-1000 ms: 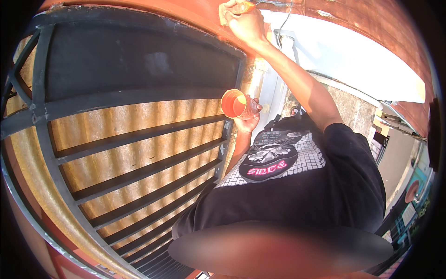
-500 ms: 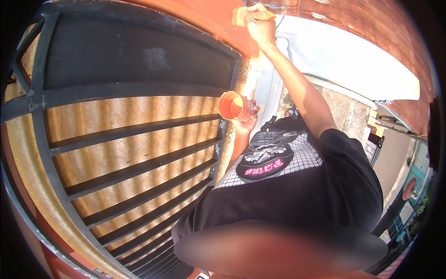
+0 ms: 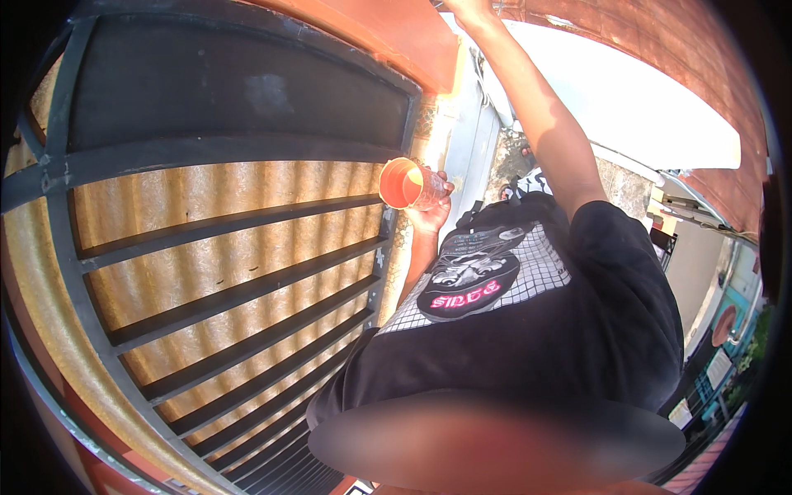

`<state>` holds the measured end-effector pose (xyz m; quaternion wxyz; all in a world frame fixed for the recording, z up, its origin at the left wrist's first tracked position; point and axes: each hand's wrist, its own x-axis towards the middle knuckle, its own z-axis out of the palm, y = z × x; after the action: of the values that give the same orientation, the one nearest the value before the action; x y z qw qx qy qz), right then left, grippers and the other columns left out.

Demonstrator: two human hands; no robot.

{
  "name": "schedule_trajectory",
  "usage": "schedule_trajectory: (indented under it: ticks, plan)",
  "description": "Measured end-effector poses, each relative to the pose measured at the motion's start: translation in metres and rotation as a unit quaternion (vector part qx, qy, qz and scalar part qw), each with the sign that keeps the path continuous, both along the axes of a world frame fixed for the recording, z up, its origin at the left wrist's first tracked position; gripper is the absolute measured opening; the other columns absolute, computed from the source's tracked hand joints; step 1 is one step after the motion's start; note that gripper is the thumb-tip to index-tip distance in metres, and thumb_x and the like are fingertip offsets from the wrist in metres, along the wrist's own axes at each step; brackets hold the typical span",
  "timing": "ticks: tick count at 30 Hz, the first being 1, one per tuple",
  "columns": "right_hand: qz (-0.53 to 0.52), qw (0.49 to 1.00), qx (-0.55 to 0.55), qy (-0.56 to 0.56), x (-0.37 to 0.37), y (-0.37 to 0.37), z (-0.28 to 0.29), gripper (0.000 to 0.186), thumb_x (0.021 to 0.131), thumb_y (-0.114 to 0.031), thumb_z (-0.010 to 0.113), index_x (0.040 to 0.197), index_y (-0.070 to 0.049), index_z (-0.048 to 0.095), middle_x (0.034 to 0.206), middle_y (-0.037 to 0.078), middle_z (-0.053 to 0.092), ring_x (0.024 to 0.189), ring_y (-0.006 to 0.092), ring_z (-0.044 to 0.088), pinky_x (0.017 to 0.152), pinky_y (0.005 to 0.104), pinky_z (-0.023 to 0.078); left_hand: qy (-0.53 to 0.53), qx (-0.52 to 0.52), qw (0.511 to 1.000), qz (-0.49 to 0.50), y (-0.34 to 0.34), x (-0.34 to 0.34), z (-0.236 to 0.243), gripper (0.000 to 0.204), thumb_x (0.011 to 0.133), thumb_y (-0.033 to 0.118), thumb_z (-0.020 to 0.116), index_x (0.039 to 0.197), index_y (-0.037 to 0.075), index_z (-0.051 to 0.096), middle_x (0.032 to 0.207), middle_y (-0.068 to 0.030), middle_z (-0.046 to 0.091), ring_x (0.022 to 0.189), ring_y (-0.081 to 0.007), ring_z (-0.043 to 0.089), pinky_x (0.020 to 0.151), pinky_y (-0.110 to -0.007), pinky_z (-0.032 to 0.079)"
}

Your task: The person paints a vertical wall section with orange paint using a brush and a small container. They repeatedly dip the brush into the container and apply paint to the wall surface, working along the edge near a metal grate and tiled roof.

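Observation:
My left hand (image 3: 431,216) is wrapped round a small orange plastic cup (image 3: 402,185), holding it from the side and below. The cup tilts with its mouth to the left, and a bright yellow-orange patch shows inside. My right arm stretches up to the top edge, where only part of my right hand (image 3: 472,8) shows. Its fingers are cut off by the picture, and no paintbrush is visible there now. Just left of that hand is an orange-painted wall surface (image 3: 404,41), brightly sunlit at its edge.
A dark metal gate (image 3: 239,91) with a solid upper panel and several bars fills the left side, backed by corrugated yellowish sheet (image 3: 223,198). To the right are a bright white panel (image 3: 627,107) and a rusty-red roof (image 3: 701,66). A grey post (image 3: 470,157) stands behind the cup.
My right hand, which gripped an orange-handled paintbrush against the orange surface, has moved up, mostly out of the picture along with the brush. The cup has shifted slightly left in the view.

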<state>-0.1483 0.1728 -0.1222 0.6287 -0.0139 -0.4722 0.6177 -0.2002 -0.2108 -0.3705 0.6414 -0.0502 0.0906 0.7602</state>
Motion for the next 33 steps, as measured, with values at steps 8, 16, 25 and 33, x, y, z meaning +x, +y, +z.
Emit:
schedule_trajectory:
  ticks: [8, 16, 25, 33]
  plan:
    - [0.02, 0.992, -0.066, -0.107, -0.012, -0.049, 0.011, 0.023, 0.084, -0.004, 0.061, 0.062, -0.004, 0.065, 0.065, 0.008, 0.066, 0.059, 0.0186, 0.065, 0.055, 0.0295, 0.051, 0.008, -0.017, 1.0, -0.015, 0.013, 0.007, 0.003, 0.067, 0.086, 0.052, 0.071, 0.137, 0.01, 0.058, 0.129, -0.0161, 0.054, 0.111, -0.0336, 0.052, 0.072, -0.035, 0.056]
    - [0.086, 0.989, -0.006, 0.117, -0.019, 0.04, 0.065, 0.018, 0.085, 0.005, 0.054, 0.072, -0.002, 0.065, 0.067, 0.009, 0.068, 0.058, 0.0187, 0.066, 0.055, 0.0297, 0.052, 0.011, -0.003, 1.0, -0.021, 0.068, 0.009, 0.014, 0.064, 0.087, 0.052, 0.07, 0.134, 0.009, 0.06, 0.129, -0.0163, 0.055, 0.112, -0.0343, 0.053, 0.072, -0.036, 0.057]
    - [-0.045, 0.986, -0.023, -0.157, -0.024, 0.061, 0.05, 0.009, 0.086, -0.006, 0.062, 0.077, -0.004, 0.062, 0.068, 0.007, 0.069, 0.065, 0.0213, 0.069, 0.057, 0.0329, 0.053, 0.003, -0.025, 1.0, -0.008, 0.134, 0.004, 0.02, 0.065, 0.087, 0.052, 0.071, 0.136, 0.011, 0.058, 0.13, -0.0177, 0.053, 0.112, -0.0352, 0.052, 0.072, -0.037, 0.058]
    - [0.043, 0.958, 0.156, 0.239, -0.043, 0.134, 0.183, 0.017, 0.095, 0.003, 0.059, 0.08, 0.002, 0.067, 0.086, 0.008, 0.072, 0.075, 0.0163, 0.07, 0.067, 0.0289, 0.056, 0.002, 0.011, 1.0, 0.004, 0.208, 0.011, 0.03, 0.063, 0.091, 0.053, 0.066, 0.139, 0.013, 0.057, 0.129, -0.0206, 0.056, 0.109, -0.0384, 0.056, 0.071, -0.038, 0.06]
